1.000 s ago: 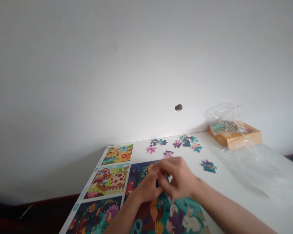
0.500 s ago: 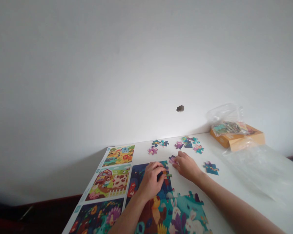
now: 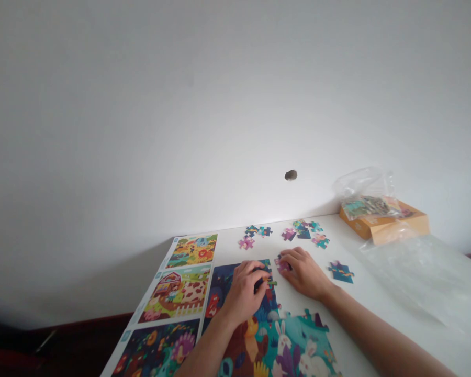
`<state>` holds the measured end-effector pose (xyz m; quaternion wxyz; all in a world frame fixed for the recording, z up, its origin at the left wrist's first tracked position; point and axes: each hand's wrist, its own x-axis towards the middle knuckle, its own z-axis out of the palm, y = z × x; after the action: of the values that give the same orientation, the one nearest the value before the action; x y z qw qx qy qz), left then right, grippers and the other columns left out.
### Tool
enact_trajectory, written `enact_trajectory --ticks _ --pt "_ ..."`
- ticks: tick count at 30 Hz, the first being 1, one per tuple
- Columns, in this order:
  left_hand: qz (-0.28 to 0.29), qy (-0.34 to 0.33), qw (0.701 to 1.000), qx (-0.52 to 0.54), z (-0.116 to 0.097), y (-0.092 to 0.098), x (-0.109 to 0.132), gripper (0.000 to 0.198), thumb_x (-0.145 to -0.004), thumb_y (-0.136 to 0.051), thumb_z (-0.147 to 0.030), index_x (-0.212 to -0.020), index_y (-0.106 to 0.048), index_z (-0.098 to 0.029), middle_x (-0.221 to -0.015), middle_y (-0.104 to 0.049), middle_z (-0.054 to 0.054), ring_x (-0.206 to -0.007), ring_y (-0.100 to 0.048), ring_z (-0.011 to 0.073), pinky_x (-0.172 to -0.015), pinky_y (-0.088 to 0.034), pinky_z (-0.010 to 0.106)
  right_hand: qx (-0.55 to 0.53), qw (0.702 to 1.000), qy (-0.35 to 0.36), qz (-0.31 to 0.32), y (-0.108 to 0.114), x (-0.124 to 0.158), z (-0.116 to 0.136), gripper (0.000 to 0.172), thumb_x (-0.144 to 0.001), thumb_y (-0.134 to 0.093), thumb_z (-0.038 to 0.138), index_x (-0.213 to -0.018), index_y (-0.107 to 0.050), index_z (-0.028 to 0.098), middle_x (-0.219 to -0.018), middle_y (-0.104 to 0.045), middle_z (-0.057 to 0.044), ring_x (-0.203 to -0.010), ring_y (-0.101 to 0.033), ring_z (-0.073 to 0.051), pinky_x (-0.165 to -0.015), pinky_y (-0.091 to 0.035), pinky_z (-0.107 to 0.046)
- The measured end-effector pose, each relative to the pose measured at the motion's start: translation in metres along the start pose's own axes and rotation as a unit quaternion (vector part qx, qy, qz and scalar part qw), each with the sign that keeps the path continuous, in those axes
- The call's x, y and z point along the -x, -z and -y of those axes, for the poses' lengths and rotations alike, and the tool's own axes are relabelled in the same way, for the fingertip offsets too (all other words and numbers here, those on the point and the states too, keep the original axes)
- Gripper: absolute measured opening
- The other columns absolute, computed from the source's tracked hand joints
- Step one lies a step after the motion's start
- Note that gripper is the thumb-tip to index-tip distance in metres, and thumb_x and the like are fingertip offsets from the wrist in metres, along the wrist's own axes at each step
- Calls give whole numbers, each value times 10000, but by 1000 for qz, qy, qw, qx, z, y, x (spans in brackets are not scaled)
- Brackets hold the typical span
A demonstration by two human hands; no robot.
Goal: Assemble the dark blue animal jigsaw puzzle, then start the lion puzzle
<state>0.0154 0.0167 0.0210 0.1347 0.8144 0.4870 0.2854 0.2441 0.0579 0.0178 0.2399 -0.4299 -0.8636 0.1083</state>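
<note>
My left hand [image 3: 245,290] rests on the partly assembled jigsaw puzzle [image 3: 255,335], fingers bent, with a gap between thumb and forefinger. That puzzle shows white rabbits and a dark blue night scene. Just right of its upper edge, my right hand [image 3: 304,272] has its thumb and fingers on a purple-pink puzzle piece [image 3: 282,263], apart from the assembled part. The fingers partly cover this piece. A dark blue loose piece [image 3: 341,272] lies to the right of that hand.
Several loose pieces lie along the back, among them a pink one [image 3: 246,242] and a teal-pink one [image 3: 321,241]. A picture sheet [image 3: 178,293] lies on the left. At the back right, an orange box [image 3: 400,228] carries a plastic bag [image 3: 367,196] of pieces.
My right hand and the purple-pink piece under its fingers have shifted slightly right and toward me. The left hand has stayed on the puzzle.
</note>
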Motion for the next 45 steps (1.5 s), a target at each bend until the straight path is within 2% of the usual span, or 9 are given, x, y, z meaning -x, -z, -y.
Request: enact_trajectory --ticks 4,11,16,21,23,25,30,36,45 --pt "-20 7 1000 -8 2 -2 -1 236 -861 -575 -151 -1022 -711 -257 -1141 -638 68 -1120 -569 256 -984 -459 452 -7 999 -33 -19 -2 -1 -7 162 -915 -583 275 -1050 -641 205 -1090 -656 -87 -1032 -547 -251 -935 -445 -393" --pt "-25 -4 999 -21 4 -4 0 256 -868 -577 -154 -1070 -690 -264 -1187 -633 64 -1149 -564 261 -997 -458 466 -54 996 -42 -62 -7 0 -17 294 -839 -683 210 -1120 -598 193 -1053 -625 -89 -1034 -540 -272 -923 -467 -424" --pt "-20 -10 1000 -13 4 -4 0 461 -856 -621 -159 -1294 -568 -292 -1257 -628 45 -1177 -539 258 -1017 -449 463 -151 985 -5 -86 -3 1 -8 294 -899 -554 152 -1184 -561 225 -1101 -560 -88 -984 -577 -217 -881 -500 -372" --pt "-14 -29 999 1 6 -7 2 871 -773 -768 -191 -1497 -307 -338 -1240 -659 19 -1205 -511 271 -1041 -426 466 -330 935 -72 -113 -8 4 13 200 -907 -590 238 -1108 -581 235 -973 -601 -44 -867 -614 -184 -766 -532 -328" --pt "-15 -47 999 2 8 -8 2 909 -753 -800 -208 -1498 -297 -347 -1170 -693 4 -1207 -513 278 -1042 -419 464 -406 903 -104 -98 -11 5 21 211 -887 -635 282 -1081 -574 227 -922 -622 -30 -844 -628 -184 -743 -537 -323" --pt "-28 -59 998 3 9 -9 2 821 -757 -802 -213 -1448 -380 -344 -1100 -713 -7 -1174 -537 272 -1021 -431 447 -443 886 -113 -79 -13 5 27 217 -877 -657 310 -1055 -574 217 -887 -632 -22 -820 -634 -181 -733 -536 -322" --pt "-65 -62 996 -7 10 -6 0 594 -744 -820 -256 -1275 -559 -306 -1046 -717 -1 -1083 -581 256 -948 -464 405 -401 911 -55 -73 -8 6 31 208 -896 -634 311 -1076 -587 217 -975 -614 -48 -861 -613 -178 -744 -539 -324" --pt "-94 -47 994 -11 10 -3 -1 530 -728 -839 -323 -1200 -604 -270 -1010 -713 17 -1054 -580 264 -925 -460 405 -281 954 79 -68 7 10 31 524 -858 -631 190 -1344 -441 239 -1162 -550 -101 -954 -550 -205 -844 -517 -379" --pt "-105 -37 994 -1 9 -1 -2 538 -702 -858 -325 -1182 -618 -275 -977 -715 4 -1019 -580 257 -922 -465 399 -252 961 100 -59 10 10 31 518 -876 -583 147 -1358 -422 248 -1222 -516 -114 -1042 -534 -219 -887 -514 -369"
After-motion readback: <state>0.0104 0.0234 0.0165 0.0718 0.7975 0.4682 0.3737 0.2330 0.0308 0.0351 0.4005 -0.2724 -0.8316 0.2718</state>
